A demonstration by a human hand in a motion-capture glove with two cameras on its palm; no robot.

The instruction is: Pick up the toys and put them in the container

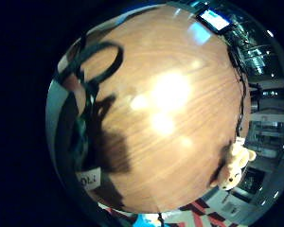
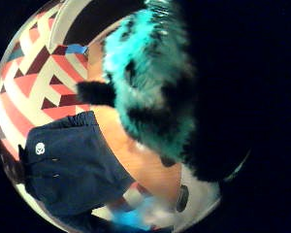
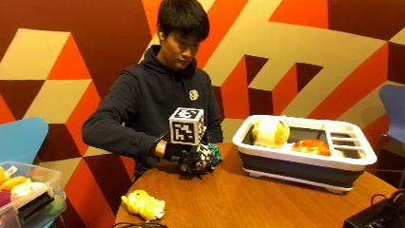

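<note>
My gloved right hand (image 3: 192, 159) grips a fluffy teal and black toy (image 3: 214, 154) low over the round wooden table (image 3: 253, 199), at the edge nearest the person. That teal toy (image 2: 150, 77) fills the thumb side palm view. The container (image 3: 303, 167), white on top with a dark base, stands at the table's right, apart from the hand. In it lie a yellow-white round toy (image 3: 271, 132) and an orange toy (image 3: 311, 146). A yellow plush toy (image 3: 144, 204) lies on the table's front left; the little finger side palm view shows a pale plush (image 1: 234, 168) at the table's rim.
A clear bin (image 3: 25, 197) with several toys sits at the far left beside a blue chair (image 3: 19, 137). A black device (image 3: 380, 216) sits at the table's front right corner. Bare wood lies between the hand and the container.
</note>
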